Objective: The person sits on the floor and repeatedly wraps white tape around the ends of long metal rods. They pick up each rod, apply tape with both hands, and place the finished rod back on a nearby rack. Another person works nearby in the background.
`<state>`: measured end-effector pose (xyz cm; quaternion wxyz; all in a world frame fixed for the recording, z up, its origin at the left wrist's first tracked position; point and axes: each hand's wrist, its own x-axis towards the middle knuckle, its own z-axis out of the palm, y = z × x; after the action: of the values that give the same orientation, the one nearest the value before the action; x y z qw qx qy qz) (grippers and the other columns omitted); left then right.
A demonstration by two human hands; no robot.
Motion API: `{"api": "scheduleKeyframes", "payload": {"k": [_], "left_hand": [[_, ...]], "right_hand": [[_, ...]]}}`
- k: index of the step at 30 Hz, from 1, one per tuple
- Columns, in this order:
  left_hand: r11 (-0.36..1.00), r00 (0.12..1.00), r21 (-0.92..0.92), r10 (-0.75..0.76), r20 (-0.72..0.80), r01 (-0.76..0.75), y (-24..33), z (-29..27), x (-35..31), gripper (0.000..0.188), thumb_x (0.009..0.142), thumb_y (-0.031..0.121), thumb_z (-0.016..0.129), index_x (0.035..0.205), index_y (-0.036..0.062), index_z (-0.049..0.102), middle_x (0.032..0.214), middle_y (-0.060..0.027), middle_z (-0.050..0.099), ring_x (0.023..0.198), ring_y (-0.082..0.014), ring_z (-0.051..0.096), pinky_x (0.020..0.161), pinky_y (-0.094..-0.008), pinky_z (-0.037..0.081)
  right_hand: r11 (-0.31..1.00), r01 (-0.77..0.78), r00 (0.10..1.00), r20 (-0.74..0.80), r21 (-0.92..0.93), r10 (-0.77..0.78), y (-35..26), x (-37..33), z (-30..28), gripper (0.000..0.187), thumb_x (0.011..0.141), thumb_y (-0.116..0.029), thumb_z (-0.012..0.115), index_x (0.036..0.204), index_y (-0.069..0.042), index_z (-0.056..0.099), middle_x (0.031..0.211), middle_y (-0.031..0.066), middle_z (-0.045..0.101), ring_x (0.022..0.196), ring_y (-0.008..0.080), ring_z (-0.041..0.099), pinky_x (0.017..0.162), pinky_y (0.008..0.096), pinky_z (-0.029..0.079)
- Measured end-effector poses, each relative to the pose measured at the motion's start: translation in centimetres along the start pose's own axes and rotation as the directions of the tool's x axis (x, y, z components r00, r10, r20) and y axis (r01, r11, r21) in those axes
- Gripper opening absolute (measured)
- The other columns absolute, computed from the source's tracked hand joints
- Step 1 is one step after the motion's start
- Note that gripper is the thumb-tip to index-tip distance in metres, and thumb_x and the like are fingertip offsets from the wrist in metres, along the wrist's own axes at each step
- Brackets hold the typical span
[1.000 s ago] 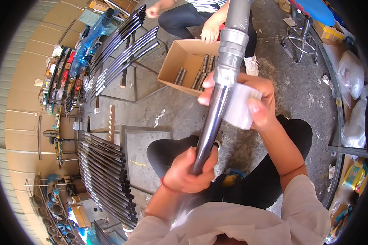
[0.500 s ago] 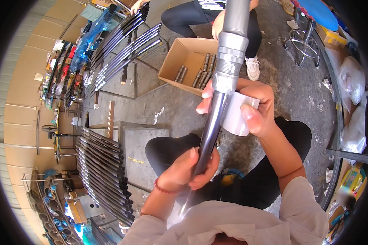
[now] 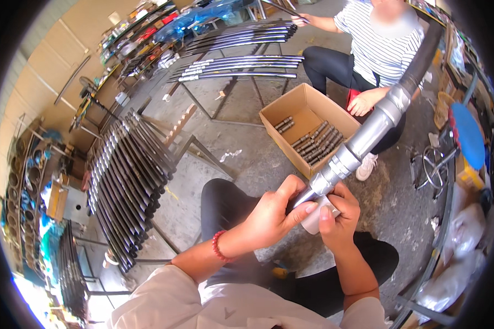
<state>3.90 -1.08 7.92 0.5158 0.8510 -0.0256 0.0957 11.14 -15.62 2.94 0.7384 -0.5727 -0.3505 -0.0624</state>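
While tipped down and right since before | long black rubber hose with shiny metal end now slants over brown cardboard box | left hand shut round tip | right hand wraps small white piece there

Cardboard box sits on the floor ahead of the person, with metal fittings lying inside it. A second person is seated just behind and right of the box. Rack of hoses stands to the left; further hoses lie on a frame behind the box.
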Motion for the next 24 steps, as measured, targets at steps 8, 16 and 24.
{"api": "scheduleKeyframes", "payload": {"k": [8,16,24], "left_hand": [[0.997,0.995,0.056,0.048,0.082,-0.053,2.4,-0.1,-1.4,0.033,0.079,0.01,0.074,0.102,0.006,0.05,0.071,-0.0102,0.06,0.064,-0.0271,0.063,0.059,-0.0332,0.05],[0.983,0.99,0.134,-0.114,-0.083,0.125,-2.0,-1.4,-2.7,0.036,0.081,0.009,0.069,0.11,0.0037,0.049,0.079,-0.0147,0.067,0.07,-0.0319,0.068,0.061,-0.0368,0.053],[0.958,0.985,0.233,-0.161,-0.056,0.17,-3.8,-1.9,-6.8,0.058,0.081,0.014,0.069,0.128,0.0053,0.034,0.09,-0.0155,0.065,0.073,-0.0332,0.066,0.063,-0.0416,0.053]], "right_hand": [[0.869,-0.484,0.864,0.099,-0.101,0.493,12.4,-2.5,-2.5,0.01,0.088,-0.009,0.06,0.096,-0.004,0.06,0.089,0.0041,0.062,0.085,0.0119,0.058,0.074,0.0283,0.047],[0.798,-0.426,0.854,0.482,0.426,0.198,4.1,1.3,-1.6,0.042,0.083,-0.032,0.054,0.061,0.004,0.059,0.072,0.0138,0.062,0.087,0.0277,0.062,0.079,0.0346,0.047],[0.877,-0.242,0.944,0.308,0.415,0.115,2.5,0.9,2.8,0.053,0.087,-0.039,0.047,0.057,0.002,0.058,0.064,0.0115,0.059,0.098,0.0444,0.062,0.107,0.0549,0.03]]}}
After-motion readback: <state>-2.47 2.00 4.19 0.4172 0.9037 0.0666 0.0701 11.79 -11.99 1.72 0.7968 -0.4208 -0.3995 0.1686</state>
